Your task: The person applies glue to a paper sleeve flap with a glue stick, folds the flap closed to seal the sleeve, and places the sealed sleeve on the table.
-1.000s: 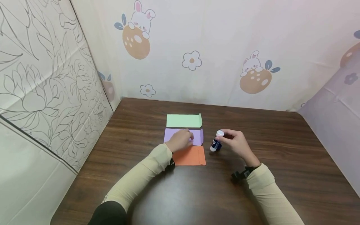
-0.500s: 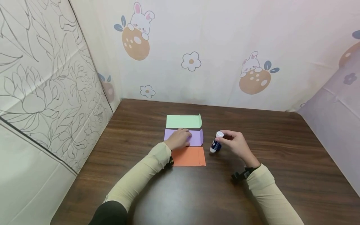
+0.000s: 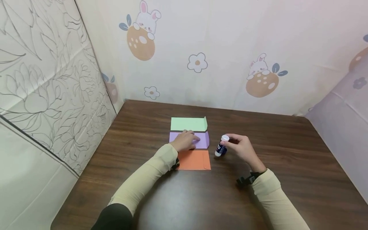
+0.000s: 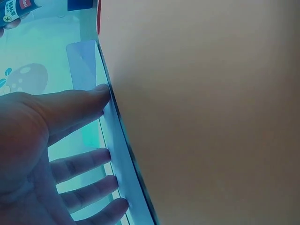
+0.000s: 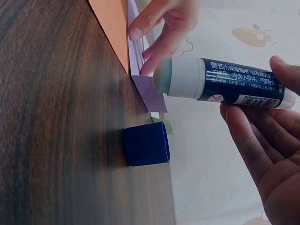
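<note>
With its fingertips my left hand (image 3: 184, 141) presses the purple envelope (image 3: 203, 137), which lies flat with its flap raised at the right end. In the left wrist view, the spread fingers (image 4: 86, 164) touch the paper. My right hand (image 3: 243, 148) pinches a glue stick (image 3: 221, 147) by its white base, between thumb and fingers. The stick is uncapped and tilted, its pale glue end (image 5: 162, 77) pointing down, apart from the paper. Its dark blue cap (image 5: 146, 144) stands on the table. An orange envelope (image 3: 194, 160) lies nearer me.
Beyond the purple envelope lies a green envelope (image 3: 187, 124), its flap raised at the right end. All rest on a dark wooden table (image 3: 287, 150). A printed curtain (image 3: 224, 83) hangs along the back edge, with further hangings at both sides.
My left hand has shifted slightly on the purple envelope, and its index finger now reaches out to the right. The right hand and glue stick have stayed nearly still.
</note>
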`<state>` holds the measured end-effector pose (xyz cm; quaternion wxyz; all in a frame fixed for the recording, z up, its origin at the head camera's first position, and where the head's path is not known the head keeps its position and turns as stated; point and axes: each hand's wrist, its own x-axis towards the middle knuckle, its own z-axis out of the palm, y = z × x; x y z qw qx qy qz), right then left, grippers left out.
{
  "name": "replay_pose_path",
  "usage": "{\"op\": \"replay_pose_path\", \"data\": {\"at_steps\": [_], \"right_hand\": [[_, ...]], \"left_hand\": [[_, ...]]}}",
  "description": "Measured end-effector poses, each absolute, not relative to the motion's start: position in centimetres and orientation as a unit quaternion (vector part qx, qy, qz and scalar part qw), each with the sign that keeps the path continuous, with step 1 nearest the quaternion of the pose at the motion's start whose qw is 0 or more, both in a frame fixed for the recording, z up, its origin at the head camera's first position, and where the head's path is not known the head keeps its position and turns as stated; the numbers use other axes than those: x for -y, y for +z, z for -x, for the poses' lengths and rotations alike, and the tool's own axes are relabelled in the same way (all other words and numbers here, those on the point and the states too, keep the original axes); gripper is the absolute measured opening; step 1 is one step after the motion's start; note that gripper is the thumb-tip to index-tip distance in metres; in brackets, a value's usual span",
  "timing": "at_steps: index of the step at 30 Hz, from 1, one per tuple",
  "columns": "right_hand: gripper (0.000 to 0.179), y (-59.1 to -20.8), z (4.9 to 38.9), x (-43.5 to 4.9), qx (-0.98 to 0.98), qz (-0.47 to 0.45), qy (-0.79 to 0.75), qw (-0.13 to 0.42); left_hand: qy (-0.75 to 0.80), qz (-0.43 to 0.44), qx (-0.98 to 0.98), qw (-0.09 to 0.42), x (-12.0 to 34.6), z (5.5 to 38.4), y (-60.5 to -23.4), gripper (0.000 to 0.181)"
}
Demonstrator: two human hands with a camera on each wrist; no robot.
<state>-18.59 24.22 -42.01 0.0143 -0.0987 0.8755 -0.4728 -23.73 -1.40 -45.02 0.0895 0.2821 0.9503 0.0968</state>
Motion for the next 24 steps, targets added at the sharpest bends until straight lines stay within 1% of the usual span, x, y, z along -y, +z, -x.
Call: {"op": "replay_pose_path", "data": {"at_steps": [16, 20, 24], "right_hand": [[0.038, -42.07, 18.55, -24.15, -0.872, 0.101, -0.479, 0.000], [0.039, -42.02, 18.69, -24.19, -0.874, 0.101, -0.475, 0.004], [0.043, -41.99, 18.73, -24.16, -0.878, 0.094, -0.470, 0.017]], "left_hand": [[0.106, -0.261, -0.953, 0.109, 0.67, 24.47, -44.91, 0.029], [0.105, -0.261, -0.953, 0.114, 0.66, 24.68, -44.85, 0.026], [0.110, -0.261, -0.951, 0.120, 0.65, 24.72, -44.90, 0.027]]}}
